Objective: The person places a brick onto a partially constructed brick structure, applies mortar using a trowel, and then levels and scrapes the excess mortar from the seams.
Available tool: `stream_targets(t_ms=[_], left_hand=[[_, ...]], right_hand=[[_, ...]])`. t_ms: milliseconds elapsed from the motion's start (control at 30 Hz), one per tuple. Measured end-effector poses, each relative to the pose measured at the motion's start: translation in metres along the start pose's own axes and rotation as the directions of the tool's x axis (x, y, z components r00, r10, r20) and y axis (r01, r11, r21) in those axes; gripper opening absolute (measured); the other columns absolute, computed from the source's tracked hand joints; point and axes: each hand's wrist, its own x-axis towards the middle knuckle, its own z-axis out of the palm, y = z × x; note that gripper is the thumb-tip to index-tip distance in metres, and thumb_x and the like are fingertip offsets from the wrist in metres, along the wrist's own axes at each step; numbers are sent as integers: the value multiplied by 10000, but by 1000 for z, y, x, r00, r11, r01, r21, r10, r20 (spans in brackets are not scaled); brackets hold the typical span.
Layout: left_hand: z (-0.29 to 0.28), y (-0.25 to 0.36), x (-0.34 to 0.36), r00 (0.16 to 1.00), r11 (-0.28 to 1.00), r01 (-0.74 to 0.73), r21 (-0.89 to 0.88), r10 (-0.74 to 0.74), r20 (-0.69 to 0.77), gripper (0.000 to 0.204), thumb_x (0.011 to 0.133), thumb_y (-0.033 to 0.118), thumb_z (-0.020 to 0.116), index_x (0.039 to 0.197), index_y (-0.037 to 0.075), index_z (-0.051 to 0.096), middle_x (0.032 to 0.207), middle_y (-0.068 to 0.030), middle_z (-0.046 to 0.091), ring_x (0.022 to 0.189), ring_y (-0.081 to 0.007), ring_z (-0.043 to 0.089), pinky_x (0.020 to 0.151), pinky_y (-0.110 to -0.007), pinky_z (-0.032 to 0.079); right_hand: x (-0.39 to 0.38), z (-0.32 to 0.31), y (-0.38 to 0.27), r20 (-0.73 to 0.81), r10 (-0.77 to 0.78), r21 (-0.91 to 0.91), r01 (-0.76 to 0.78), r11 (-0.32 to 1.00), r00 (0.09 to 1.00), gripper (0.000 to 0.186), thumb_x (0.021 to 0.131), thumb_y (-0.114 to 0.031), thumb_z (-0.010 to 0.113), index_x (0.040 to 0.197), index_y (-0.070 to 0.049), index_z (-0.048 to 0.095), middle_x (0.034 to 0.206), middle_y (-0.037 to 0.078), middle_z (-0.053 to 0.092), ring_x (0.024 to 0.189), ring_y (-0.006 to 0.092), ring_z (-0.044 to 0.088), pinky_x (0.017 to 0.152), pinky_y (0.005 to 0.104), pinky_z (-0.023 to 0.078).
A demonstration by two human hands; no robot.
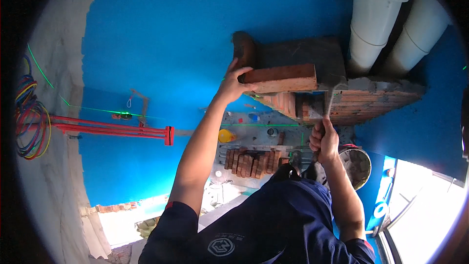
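My left hand [233,84] grips the left end of a red brick [286,78] lying on top of a low brick wall [361,102] with wet grey mortar. My right hand [323,141] is closed around the handle of a trowel [330,103], whose blade points up against the face of the wall just right of the brick. A darker brick end [244,49] sticks out above my left hand. The wall stands against a blue-coated surface [195,29].
Two white pipes [378,19] run behind the wall at the upper right. A stack of loose bricks [251,162] and a bucket of mortar [356,166] sit on the floor below. Red conduits [112,129] and coiled coloured cables [27,117] are at the left.
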Motion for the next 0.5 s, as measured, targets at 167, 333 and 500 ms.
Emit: stream_targets(t_ms=[167,333,500], left_hand=[[-4,-1,1,1000,995,2,102,-4,17,719,642,339,857,1291,189,586,1555,-142,173,1411,-362,231,1074,-492,385],[-2,48,8,942,893,-337,297,322,98,798,657,222,810,1381,152,483,1535,-148,243,1397,-342,274,1090,-450,363],[12,63,23,932,963,-257,85,224,285,734,713,87,730,1394,105,455,1341,-183,524,1196,-320,540,991,-412,463]], right_hand=[[-1,2,-4,8,0,-42,1,999,1000,440,988,-505,412,745,-138,412,567,-39,337,412,93,288,386,267,226],[0,0,-3,9,18,-35,-18,999,1000,442,985,-514,413,736,-149,411,560,-42,330,408,90,279,385,261,227],[-5,-4,-5,-27,-17,4,17,1000,1000,442,975,-525,426,733,-156,415,560,-45,324,408,87,275,383,255,216]])
